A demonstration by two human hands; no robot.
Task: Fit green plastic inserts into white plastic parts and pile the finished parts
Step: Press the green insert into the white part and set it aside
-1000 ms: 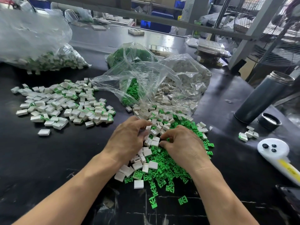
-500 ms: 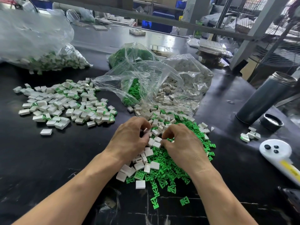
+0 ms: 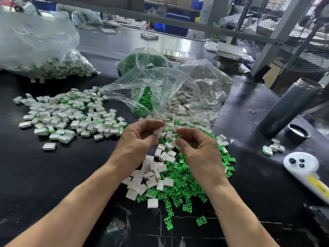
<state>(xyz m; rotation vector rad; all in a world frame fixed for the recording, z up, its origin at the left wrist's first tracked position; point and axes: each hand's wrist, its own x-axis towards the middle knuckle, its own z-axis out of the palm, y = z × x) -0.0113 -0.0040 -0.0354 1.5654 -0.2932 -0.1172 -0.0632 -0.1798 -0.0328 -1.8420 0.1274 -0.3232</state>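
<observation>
Black and glossy, the tabletop (image 3: 249, 175) carries loose white plastic parts (image 3: 151, 172) and green plastic inserts (image 3: 185, 189) spilling from clear bags (image 3: 170, 86), directly beneath both hands. Finished parts (image 3: 71, 114) lie heaped well to the left. The left hand (image 3: 140, 139) pinches one white part (image 3: 158, 131) between thumb and fingers; the right hand (image 3: 197, 148) curls its fingertips together, and whether it pinches an insert I cannot tell. Fitting well probably means squaring the insert to the opening before pressing.

Black bench (image 3: 53, 175) under part piles (image 3: 71, 113), bags (image 3: 178, 90), flask (image 3: 288, 107).
</observation>
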